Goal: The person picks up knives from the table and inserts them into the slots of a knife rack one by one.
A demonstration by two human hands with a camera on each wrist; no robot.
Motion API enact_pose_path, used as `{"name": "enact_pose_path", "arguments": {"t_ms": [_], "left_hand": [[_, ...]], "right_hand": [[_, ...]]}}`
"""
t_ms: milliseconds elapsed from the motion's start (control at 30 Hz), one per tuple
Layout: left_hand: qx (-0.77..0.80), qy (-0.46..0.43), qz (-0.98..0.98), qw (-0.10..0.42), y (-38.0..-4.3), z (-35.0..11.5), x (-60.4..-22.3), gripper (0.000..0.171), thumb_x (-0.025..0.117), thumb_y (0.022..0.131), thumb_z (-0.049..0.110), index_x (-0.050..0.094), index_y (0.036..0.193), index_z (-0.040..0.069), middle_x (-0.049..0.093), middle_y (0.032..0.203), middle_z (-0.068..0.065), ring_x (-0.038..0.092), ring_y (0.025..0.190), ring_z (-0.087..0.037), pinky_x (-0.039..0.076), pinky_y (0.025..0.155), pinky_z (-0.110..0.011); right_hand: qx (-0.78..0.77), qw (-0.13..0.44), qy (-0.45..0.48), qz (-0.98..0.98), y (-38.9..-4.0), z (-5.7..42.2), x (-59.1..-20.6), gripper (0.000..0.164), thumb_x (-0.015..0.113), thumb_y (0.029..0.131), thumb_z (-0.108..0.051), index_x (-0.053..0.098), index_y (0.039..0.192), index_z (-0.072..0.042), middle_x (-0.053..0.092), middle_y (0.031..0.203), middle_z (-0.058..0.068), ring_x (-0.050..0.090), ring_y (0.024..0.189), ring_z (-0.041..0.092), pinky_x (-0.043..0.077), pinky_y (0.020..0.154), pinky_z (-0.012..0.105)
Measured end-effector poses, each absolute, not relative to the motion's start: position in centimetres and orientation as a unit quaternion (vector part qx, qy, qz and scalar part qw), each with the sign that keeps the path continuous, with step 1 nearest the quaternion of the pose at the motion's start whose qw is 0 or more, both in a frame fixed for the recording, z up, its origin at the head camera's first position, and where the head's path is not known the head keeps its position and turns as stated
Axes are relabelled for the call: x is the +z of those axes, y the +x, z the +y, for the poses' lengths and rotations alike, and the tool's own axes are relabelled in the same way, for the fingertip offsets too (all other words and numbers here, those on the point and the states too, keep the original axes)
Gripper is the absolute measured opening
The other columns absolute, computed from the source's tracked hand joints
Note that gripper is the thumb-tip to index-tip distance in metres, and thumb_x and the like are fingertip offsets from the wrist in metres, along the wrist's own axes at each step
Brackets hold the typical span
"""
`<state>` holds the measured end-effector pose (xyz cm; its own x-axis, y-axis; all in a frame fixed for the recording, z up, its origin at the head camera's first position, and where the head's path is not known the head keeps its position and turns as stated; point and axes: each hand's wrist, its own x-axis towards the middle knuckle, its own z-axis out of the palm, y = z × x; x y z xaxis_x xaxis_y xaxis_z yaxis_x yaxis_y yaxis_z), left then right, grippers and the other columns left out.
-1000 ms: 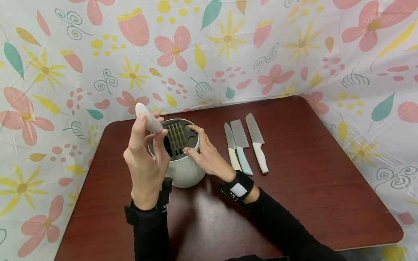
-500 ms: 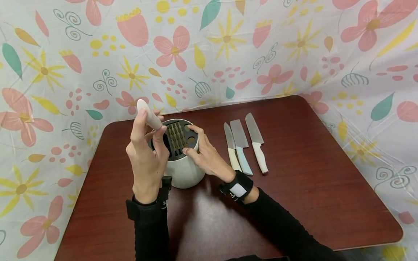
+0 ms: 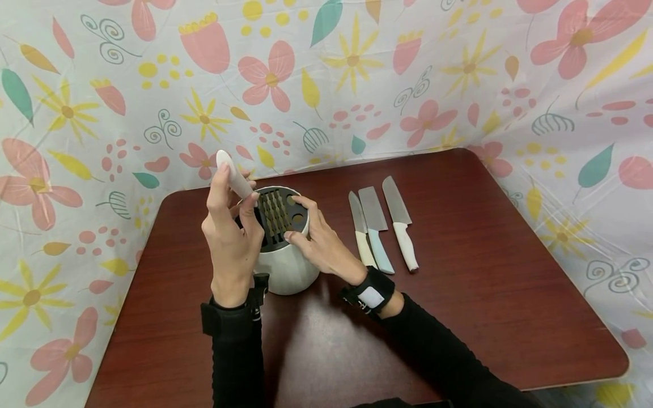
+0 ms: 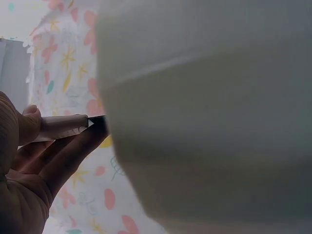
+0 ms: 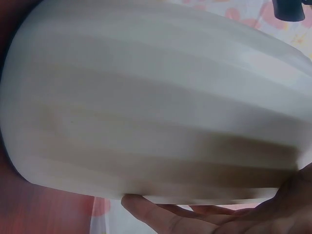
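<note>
No readable text; no legible numbers or signs.

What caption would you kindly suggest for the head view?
Left hand pinches white handle, right hand grips holder, three knives alongside.

White handle (image 3: pixel 236 177) — slightly higher, apparently

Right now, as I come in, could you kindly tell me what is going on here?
A person's left grip pinches a white handle, tilted, its lower end near the slotted top of a round pale holder. The right grip rests on the holder's rim and side. What the handle belongs to is hard to tell. Three knives lie on the table, right of the holder.
</note>
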<state>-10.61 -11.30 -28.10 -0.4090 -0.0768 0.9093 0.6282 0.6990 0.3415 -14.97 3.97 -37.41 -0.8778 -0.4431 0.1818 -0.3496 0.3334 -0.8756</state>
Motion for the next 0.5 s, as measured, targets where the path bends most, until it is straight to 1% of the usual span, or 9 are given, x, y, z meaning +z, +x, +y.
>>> {"name": "enact_pose_path", "arguments": {"t_ms": [67, 133, 233, 267, 333, 367, 500], "left_hand": [[-0.346, -0.177, -0.768, 0.508, -10.8, -11.4, -28.2, 0.058, 0.06, 0.098, -0.004, 0.034, 0.148, 0.009, 0.066, 0.123, -0.021, 0.071, 0.106, -0.031, 0.061, 0.089, -0.043], [-0.349, -0.173, -0.77, 0.505, -10.9, -11.5, -28.3, 0.055, 0.059, 0.1, -0.001, 0.034, 0.148, 0.01, 0.066, 0.124, -0.021, 0.071, 0.106, -0.032, 0.061, 0.087, -0.046], [-0.35, -0.169, -0.773, 0.501, -11.2, -11.7, -28.5, 0.053, 0.057, 0.102, 0.004, 0.034, 0.148, 0.01, 0.066, 0.122, -0.022, 0.071, 0.108, -0.031, 0.061, 0.086, -0.047], [-0.351, -0.168, -0.774, 0.501, -11.3, -11.7, -28.6, 0.052, 0.057, 0.102, 0.005, 0.034, 0.149, 0.01, 0.066, 0.121, -0.022, 0.071, 0.108, -0.03, 0.061, 0.086, -0.047], [-0.351, -0.166, -0.775, 0.499, -11.6, -11.8, -28.7, 0.053, 0.058, 0.102, 0.006, 0.034, 0.149, 0.01, 0.067, 0.12, -0.023, 0.071, 0.108, -0.03, 0.061, 0.085, -0.047], [-0.351, -0.165, -0.775, 0.498, -11.7, -11.9, -28.8, 0.053, 0.058, 0.102, 0.007, 0.034, 0.149, 0.009, 0.067, 0.12, -0.023, 0.071, 0.108, -0.03, 0.061, 0.085, -0.047], [-0.355, -0.159, -0.779, 0.492, -12.2, -12.0, -29.0, 0.057, 0.06, 0.1, 0.003, 0.034, 0.15, 0.009, 0.067, 0.123, -0.022, 0.071, 0.108, -0.031, 0.061, 0.085, -0.046]], "right_hand": [[-0.523, 0.044, -0.244, 0.815, -15.0, 4.0, -37.4, 0.066, 0.047, 0.098, -0.048, 0.012, 0.155, -0.046, 0.024, 0.165, 0.002, 0.056, 0.114, 0.027, 0.046, 0.094, 0.052], [-0.521, 0.043, -0.246, 0.816, -15.0, 4.0, -37.5, 0.067, 0.047, 0.098, -0.048, 0.012, 0.155, -0.046, 0.024, 0.165, 0.002, 0.055, 0.118, 0.027, 0.045, 0.095, 0.052], [-0.519, 0.043, -0.247, 0.817, -15.0, 4.0, -37.5, 0.067, 0.047, 0.097, -0.048, 0.012, 0.155, -0.046, 0.024, 0.165, 0.001, 0.054, 0.116, 0.026, 0.044, 0.095, 0.052], [-0.52, 0.042, -0.247, 0.817, -15.0, 4.0, -37.5, 0.067, 0.047, 0.097, -0.047, 0.012, 0.155, -0.046, 0.025, 0.164, 0.0, 0.054, 0.112, 0.026, 0.044, 0.094, 0.052], [-0.52, 0.041, -0.248, 0.816, -15.0, 4.0, -37.5, 0.067, 0.047, 0.097, -0.047, 0.012, 0.155, -0.045, 0.024, 0.165, 0.0, 0.053, 0.113, 0.025, 0.044, 0.094, 0.052], [-0.521, 0.041, -0.249, 0.816, -15.0, 4.0, -37.5, 0.067, 0.047, 0.097, -0.047, 0.012, 0.155, -0.045, 0.024, 0.164, 0.0, 0.054, 0.11, 0.026, 0.044, 0.093, 0.052], [-0.521, 0.038, -0.25, 0.815, -15.1, 4.0, -37.5, 0.067, 0.047, 0.097, -0.047, 0.013, 0.155, -0.045, 0.024, 0.165, 0.0, 0.054, 0.109, 0.025, 0.045, 0.093, 0.05]]}}
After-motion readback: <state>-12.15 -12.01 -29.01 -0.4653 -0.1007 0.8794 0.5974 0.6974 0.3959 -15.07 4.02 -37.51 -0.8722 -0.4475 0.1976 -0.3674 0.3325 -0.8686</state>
